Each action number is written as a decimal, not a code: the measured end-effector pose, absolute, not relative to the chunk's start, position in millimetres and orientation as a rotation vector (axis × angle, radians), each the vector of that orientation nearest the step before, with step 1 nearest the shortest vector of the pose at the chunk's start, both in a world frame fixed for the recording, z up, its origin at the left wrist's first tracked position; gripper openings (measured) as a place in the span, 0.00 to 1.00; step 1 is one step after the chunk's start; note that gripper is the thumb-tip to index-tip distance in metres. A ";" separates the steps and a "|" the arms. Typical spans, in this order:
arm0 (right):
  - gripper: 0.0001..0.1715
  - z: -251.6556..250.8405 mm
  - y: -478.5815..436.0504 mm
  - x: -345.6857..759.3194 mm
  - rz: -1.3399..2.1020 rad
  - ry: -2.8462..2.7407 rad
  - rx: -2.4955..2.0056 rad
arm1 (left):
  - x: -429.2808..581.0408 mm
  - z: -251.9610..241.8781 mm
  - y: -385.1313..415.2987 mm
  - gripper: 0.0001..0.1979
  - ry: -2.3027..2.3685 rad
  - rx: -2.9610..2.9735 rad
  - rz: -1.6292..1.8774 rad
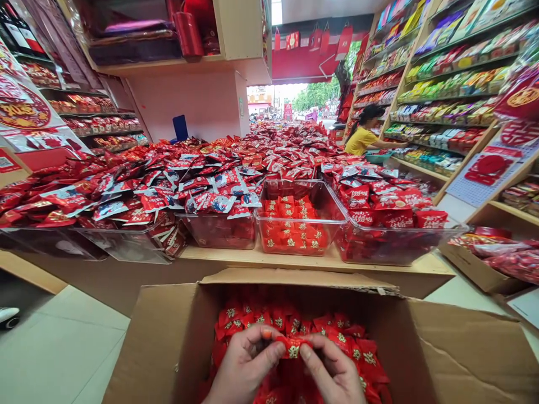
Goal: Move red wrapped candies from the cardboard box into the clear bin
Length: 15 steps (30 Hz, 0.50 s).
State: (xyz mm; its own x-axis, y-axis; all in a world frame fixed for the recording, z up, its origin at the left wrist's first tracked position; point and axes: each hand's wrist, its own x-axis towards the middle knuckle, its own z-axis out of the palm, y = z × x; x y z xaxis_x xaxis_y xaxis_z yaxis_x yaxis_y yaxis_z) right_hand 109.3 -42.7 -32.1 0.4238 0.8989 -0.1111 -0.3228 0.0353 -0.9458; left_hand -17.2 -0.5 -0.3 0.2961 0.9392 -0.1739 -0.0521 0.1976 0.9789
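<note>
One small red packet [293,348] with a gold character is stretched between both hands. My left hand [252,362] pinches its left end between thumb and fingers. The right end is pinched by my right hand [330,365]. Both hands are over an open cardboard box [160,342] filled with similar red packets [368,359]. Beyond the box, a clear plastic bin [301,227] on the wooden shelf holds more red packets of this kind, laid in rows.
Clear bins heaped with red packaged snacks [290,157] spread across the display. The box's right flap [471,348] sticks out sideways. A person in yellow [362,139] is by the right shelves [455,95]. A cabinet [244,33] hangs above left.
</note>
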 end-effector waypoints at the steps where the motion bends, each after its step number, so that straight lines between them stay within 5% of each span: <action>1: 0.12 -29.9 -43.9 111.0 1.024 -0.668 -1.176 | -17.2 3.8 -0.3 0.05 1.018 1.214 0.902; 15: 0.03 -25.0 -46.6 109.1 0.765 -0.713 -1.096 | -9.6 11.1 -3.6 0.05 1.029 1.215 0.986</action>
